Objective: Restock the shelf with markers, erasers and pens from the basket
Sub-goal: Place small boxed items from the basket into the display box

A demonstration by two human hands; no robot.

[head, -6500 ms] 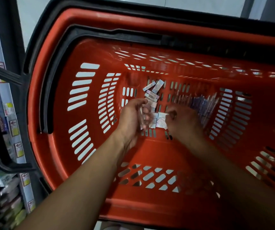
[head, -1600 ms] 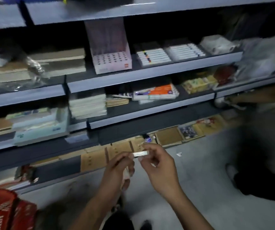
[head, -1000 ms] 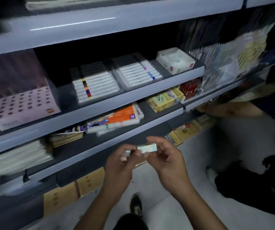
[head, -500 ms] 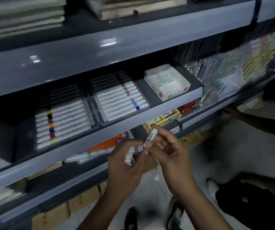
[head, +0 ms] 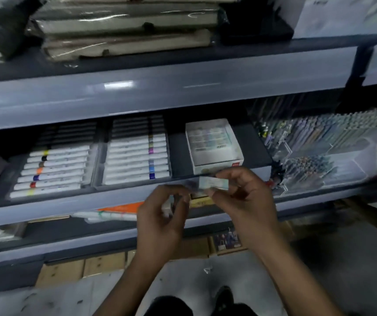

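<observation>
My shoes (head: 225,301) show at the bottom edge on the grey floor (head: 319,258), and my two forearms reach up from there toward the shelf. My left hand (head: 160,222) is curled, its fingers wrapped round a few small wrapped pieces that I take for erasers (head: 167,207), though blur hides how many. My right hand (head: 244,201) pinches one eraser (head: 213,183) between thumb and fingertips, holding it level just in front of the shelf edge (head: 69,206) and right below the white box (head: 214,145). The two hands are close together but I cannot tell whether they touch. Behind my left hand, on the lower shelf, lie an orange pack (head: 123,207) and some white pens (head: 105,216); a yellow pack (head: 202,201) peeks between my hands. Flat brown cartons (head: 80,267) line the floor under the shelving. On the shelf at hand height, the white box stands open with rows of erasers inside, well right of two grey trays: the left tray (head: 53,169) and the right tray (head: 137,156), both full of white markers with coloured bands. Further right a clear bin (head: 324,163) holds many pens. On the top shelf sit stacked wrapped bundles (head: 126,26).
</observation>
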